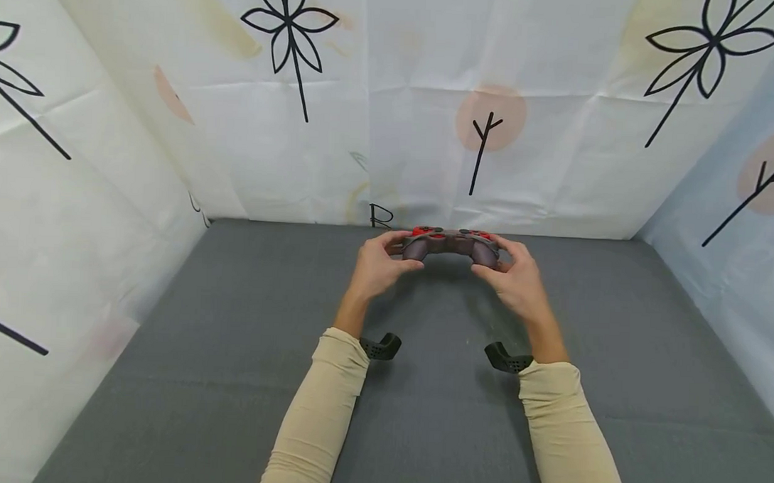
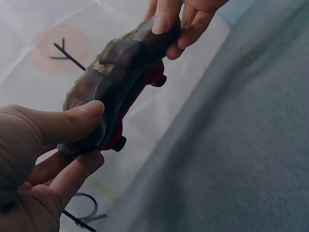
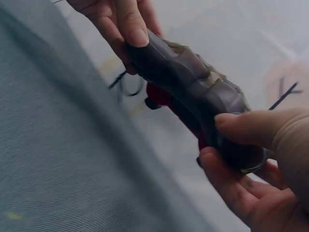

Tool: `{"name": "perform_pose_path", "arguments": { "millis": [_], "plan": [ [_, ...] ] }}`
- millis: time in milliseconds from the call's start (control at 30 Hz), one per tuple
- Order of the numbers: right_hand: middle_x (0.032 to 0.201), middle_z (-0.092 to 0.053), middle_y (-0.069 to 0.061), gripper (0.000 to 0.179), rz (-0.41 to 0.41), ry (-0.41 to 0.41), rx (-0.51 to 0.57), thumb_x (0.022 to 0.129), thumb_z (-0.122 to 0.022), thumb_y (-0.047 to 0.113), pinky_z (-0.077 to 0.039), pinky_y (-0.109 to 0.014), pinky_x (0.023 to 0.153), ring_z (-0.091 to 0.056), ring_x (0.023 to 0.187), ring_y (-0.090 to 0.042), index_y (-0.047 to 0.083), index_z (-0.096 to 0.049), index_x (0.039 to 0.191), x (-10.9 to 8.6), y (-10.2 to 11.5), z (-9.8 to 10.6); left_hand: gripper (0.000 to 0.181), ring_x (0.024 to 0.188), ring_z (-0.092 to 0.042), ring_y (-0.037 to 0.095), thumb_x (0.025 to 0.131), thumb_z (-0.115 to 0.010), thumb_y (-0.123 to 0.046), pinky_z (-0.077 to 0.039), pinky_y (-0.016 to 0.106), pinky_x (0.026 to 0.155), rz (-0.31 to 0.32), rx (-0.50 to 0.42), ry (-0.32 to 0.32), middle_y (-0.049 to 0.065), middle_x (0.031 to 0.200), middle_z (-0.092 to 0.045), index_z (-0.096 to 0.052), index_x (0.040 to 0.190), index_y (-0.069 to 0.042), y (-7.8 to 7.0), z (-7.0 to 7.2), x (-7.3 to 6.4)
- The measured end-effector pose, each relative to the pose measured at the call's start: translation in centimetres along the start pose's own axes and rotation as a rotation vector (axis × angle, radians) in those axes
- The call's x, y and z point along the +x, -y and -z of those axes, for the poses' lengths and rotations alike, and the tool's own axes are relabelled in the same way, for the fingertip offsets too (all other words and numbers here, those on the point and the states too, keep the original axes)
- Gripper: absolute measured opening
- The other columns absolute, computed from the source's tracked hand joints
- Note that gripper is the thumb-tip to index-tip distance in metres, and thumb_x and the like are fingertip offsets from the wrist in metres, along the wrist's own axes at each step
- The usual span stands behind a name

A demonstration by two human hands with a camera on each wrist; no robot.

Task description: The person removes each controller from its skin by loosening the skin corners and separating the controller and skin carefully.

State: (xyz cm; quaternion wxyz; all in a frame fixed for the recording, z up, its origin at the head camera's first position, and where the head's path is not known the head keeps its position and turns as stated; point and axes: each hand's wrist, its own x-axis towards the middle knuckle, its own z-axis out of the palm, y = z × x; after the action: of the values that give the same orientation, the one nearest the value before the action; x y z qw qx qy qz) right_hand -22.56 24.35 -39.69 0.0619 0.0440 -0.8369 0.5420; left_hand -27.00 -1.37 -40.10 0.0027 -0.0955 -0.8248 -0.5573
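A: Reading from the left, what risk attends the left hand (image 1: pixel 378 268)?

B: It pinches only the left grip of the translucent grey plastic game controller with red buttons (image 1: pixel 451 244), thumb (image 2: pixel 79 116) on one face and curled fingers (image 2: pixel 72 171) on the other. The hold looks shallow. Should the thumb slide off the smooth shell, that end would likely drop onto the grey fabric surface (image 1: pixel 229 350) below the controller.

A: Where is the controller?

B: Held in the air between both hands, clear of the grey surface and just in front of the white printed backdrop (image 1: pixel 397 128).

A: And to the right of the controller?

B: The right hand (image 1: pixel 519 278) mirrors the left: thumb (image 3: pixel 251 128) pressed on the right grip, fingers (image 3: pixel 227 179) curled beneath. If the two hands twist against each other, the grip at either end could loosen.

A: The arm pose?

B: Both forearms, in beige sleeves (image 1: pixel 320 410), reach forward and converge on the controller, wrists slightly bent inward. A black perforated mount (image 1: pixel 382 346) sits at each wrist, nearer the person than the controller.
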Motion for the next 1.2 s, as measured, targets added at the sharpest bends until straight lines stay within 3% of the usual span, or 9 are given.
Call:
{"name": "perform_pose_path", "arguments": {
  "millis": [267, 533, 733, 900, 1033, 1200],
  "plan": [
    [0.148, -0.038, -0.023, 0.066, -0.056, -0.028, 0.001, 0.095, -0.071, 0.009, -0.05, -0.009, 0.07, -0.062, 0.124, -0.047, 0.01, -0.042, 0.155, 0.6, -2.8, -2.1, 0.063, 0.126, -0.066, 0.025, 0.082, -0.087, -0.018, -0.057, 0.044, 0.095, 0.072, 0.021, 0.009, 0.005, 0.141, -0.064, -0.062, 0.14, -0.02, 2.9, -1.0, 0.5],
    [0.154, -0.036, -0.018, 0.07, -0.11, -0.002, -0.009, 0.096, -0.072, 0.017, -0.048, -0.011, 0.074, -0.06, 0.129, -0.041, 0.016, -0.039, 0.157, 0.5, -4.4, -2.3, 0.063, 0.124, -0.066, 0.026, 0.08, -0.088, -0.017, -0.057, 0.044, 0.095, 0.079, 0.019, 0.014, 0.007, 0.141, -0.065, -0.064, 0.139, -0.02, 3.7, -1.5, 0.8],
    [0.158, -0.034, -0.014, 0.074, -0.116, 0.009, 0.004, 0.096, -0.073, 0.019, -0.048, -0.012, 0.076, -0.062, 0.126, -0.036, 0.021, -0.036, 0.159, 0.5, -5.1, -2.2, 0.065, 0.116, -0.071, 0.021, 0.078, -0.091, -0.025, -0.058, 0.041, 0.092, 0.08, 0.056, 0.014, 0.007, 0.131, -0.072, -0.065, 0.138, -0.024, 4.4, -1.7, 0.6],
    [0.152, -0.037, -0.016, 0.072, -0.085, -0.012, 0.049, 0.094, -0.075, 0.016, -0.053, -0.014, 0.072, -0.069, 0.107, -0.016, 0.016, -0.04, 0.156, 0.6, -5.6, -2.4, 0.063, 0.104, -0.074, 0.016, 0.073, -0.093, -0.034, -0.059, 0.039, 0.087, 0.034, 0.145, -0.033, 0.003, 0.113, -0.078, -0.069, 0.131, -0.027, 5.0, -1.6, 0.6],
    [0.149, -0.041, -0.012, 0.068, -0.091, -0.038, 0.057, 0.092, -0.077, 0.017, -0.052, -0.013, 0.071, -0.064, 0.095, 0.005, 0.016, -0.046, 0.152, 0.7, -5.7, -2.3, 0.06, 0.094, -0.072, 0.015, 0.071, -0.094, -0.038, -0.058, 0.039, 0.084, -0.007, 0.198, -0.051, 0.0, 0.102, -0.077, -0.071, 0.125, -0.026, 5.1, -1.3, 0.5],
    [0.151, -0.041, -0.01, 0.068, -0.114, -0.019, 0.06, 0.091, -0.079, 0.023, -0.052, -0.013, 0.072, -0.065, 0.088, 0.011, 0.014, -0.047, 0.149, 0.7, -6.0, -1.9, 0.056, 0.082, -0.066, 0.015, 0.073, -0.092, -0.042, -0.055, 0.035, 0.074, -0.039, 0.236, -0.042, -0.001, 0.09, -0.071, -0.07, 0.121, -0.023, 5.3, -1.0, 0.5]
  ]
}}
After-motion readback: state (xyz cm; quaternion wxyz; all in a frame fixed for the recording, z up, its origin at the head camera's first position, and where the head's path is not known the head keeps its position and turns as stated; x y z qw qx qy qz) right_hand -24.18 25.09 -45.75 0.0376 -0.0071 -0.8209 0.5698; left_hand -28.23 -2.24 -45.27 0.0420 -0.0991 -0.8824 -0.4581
